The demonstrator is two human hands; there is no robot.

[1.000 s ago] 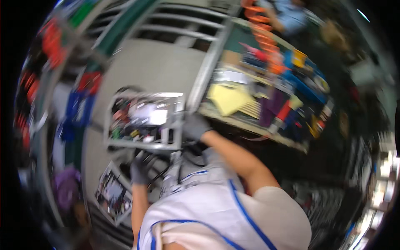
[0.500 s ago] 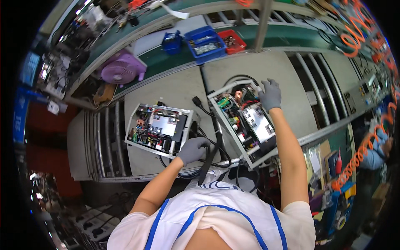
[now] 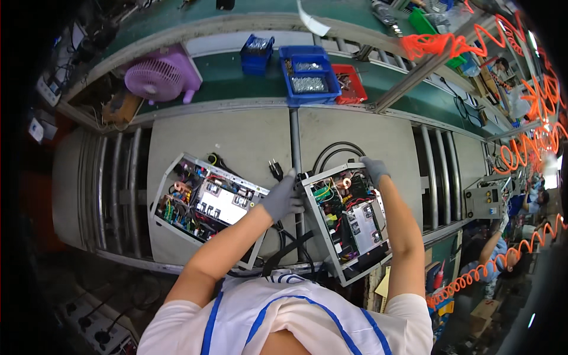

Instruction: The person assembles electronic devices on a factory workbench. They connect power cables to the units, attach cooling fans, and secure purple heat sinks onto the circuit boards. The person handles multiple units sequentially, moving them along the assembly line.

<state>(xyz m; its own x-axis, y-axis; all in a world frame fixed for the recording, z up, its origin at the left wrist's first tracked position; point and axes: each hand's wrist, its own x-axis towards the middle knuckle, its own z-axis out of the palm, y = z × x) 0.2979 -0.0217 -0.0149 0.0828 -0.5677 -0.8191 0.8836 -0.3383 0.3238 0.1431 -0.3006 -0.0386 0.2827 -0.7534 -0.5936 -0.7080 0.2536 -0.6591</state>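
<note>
Two open-topped electrical units in metal cases lie on the grey work boards. The right unit (image 3: 359,222) is tilted askew, its circuit boards, wires and metal plate exposed. My right hand (image 3: 376,171), in a grey glove, is closed around its far right corner. Between the units, my left hand (image 3: 285,199), also gloved, has its fingers stretched out close to the right unit's far left corner; whether it touches is unclear. My left forearm partly covers the left unit (image 3: 207,198). A black power cord with a plug (image 3: 276,170) lies just beyond my left hand.
Metal rollers (image 3: 439,177) flank the boards (image 3: 236,133). Behind them stand a purple fan (image 3: 157,80), blue bins of small metal parts (image 3: 310,86) and a red bin (image 3: 350,86). Orange coiled hoses (image 3: 461,287) hang at the right, where other people work.
My left hand has moved from the left unit's near right side up toward the right unit. My right hand has closed on the far corner. The whole view has shifted and turned.
</note>
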